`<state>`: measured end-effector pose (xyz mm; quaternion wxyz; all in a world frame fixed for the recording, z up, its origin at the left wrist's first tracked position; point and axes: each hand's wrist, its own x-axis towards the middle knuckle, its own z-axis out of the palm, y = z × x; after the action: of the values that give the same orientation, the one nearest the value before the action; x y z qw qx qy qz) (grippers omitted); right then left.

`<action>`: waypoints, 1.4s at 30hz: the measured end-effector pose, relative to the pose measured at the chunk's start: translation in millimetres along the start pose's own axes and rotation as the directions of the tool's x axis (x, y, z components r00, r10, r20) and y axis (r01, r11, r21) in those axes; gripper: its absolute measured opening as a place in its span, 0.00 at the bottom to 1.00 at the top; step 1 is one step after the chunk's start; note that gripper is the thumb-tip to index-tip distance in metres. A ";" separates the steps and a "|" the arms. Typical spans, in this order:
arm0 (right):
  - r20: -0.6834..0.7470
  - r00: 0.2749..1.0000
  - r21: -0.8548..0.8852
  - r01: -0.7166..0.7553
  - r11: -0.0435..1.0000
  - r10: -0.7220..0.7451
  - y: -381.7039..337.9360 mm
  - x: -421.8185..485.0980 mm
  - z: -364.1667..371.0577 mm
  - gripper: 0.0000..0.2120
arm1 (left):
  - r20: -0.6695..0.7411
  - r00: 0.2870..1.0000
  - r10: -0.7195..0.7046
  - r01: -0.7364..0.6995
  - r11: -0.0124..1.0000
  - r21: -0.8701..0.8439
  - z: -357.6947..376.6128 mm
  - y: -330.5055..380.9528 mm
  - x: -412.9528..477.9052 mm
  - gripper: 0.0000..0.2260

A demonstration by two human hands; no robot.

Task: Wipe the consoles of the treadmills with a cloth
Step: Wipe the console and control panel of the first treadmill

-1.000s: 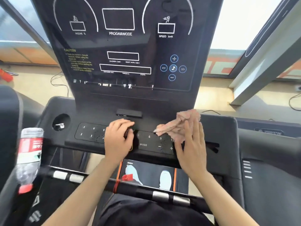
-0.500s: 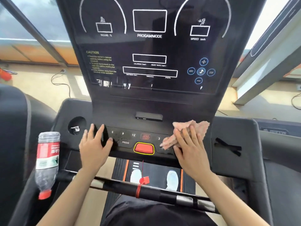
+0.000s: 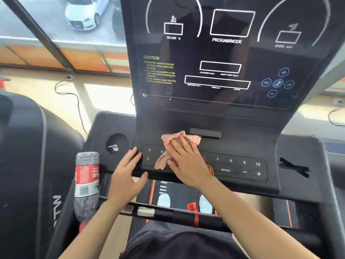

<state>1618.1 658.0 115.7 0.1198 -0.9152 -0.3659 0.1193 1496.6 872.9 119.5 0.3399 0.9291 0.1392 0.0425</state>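
Note:
A black treadmill console [image 3: 220,116] fills the view, with a glossy display panel above and a row of number and mode buttons [image 3: 235,165] below. My right hand [image 3: 186,161] lies flat on a pink cloth [image 3: 169,139] and presses it onto the left half of the button row. The cloth sticks out above and to the left of the fingers. My left hand [image 3: 127,174] rests on the console's front edge just left of the buttons, fingers spread, holding nothing. The red stop button is mostly hidden under my right wrist.
A plastic water bottle [image 3: 86,184] with a red label hangs upside down at the left of the console. A round cup holder [image 3: 116,143] lies left of the buttons. A black handlebar [image 3: 177,215] with a red cord crosses in front. Another treadmill's console [image 3: 22,146] stands at the left.
My right hand has slid the cloth leftward from the right side of the button row across the red button to the left half. The view has shifted left too.

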 end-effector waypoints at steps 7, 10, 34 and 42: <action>0.050 0.992 -0.016 0.118 0.993 -0.118 -79.3 45.8 15.1 0.28 | -0.229 0.970 -0.082 0.026 0.971 -0.238 -12.7 -25.7 -6.6 0.18; 0.040 0.979 0.116 0.193 0.974 -0.199 -96.9 45.4 21.4 0.31 | -0.292 0.955 -0.051 -0.016 0.975 -0.222 -16.8 -33.0 -11.7 0.19; -0.282 0.456 0.202 -0.832 0.517 0.844 60.2 -205.5 29.0 0.48 | 0.242 0.862 0.446 -0.505 0.702 0.503 66.6 29.9 13.4 0.30; -0.272 0.652 0.331 -0.627 0.705 0.708 93.1 -249.9 35.7 0.39 | 0.386 0.717 0.581 -0.696 0.562 0.447 140.1 118.5 10.2 0.28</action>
<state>1491.1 422.7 86.2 0.2301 -0.9721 0.0437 0.0130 1557.9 702.4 88.4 0.0227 0.9710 -0.2362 0.0290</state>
